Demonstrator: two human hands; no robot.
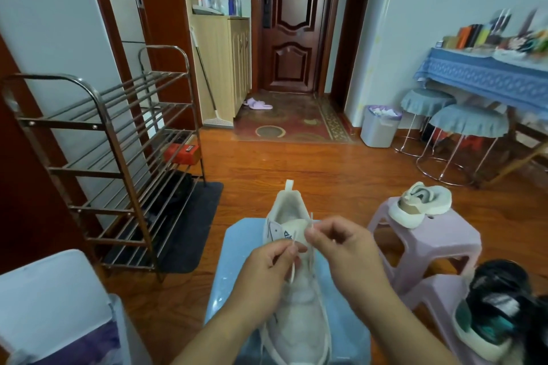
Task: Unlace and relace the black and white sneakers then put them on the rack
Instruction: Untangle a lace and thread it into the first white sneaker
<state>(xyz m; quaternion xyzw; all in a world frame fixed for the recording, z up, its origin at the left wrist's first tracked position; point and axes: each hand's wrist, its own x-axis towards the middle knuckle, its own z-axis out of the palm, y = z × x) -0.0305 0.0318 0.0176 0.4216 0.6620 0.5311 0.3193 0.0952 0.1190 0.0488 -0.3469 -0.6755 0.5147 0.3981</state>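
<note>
Clearly the lace (293,264) is light, limp and thin — best taken near its stiff tips, as now: left hand (267,264) fingers pinch one end, right hand (341,246) fingers pinch the other above the sneaker (296,305). That shoe — pale, soft-looking upper — lies on a blue stool (237,246), toe toward the person, rack (118,157) well apart.

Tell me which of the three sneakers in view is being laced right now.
The white sneaker on the blue stool, between both hands; each pinches a lace end. The cream one sits untouched on the pink stool; the black one lies far right.
</note>
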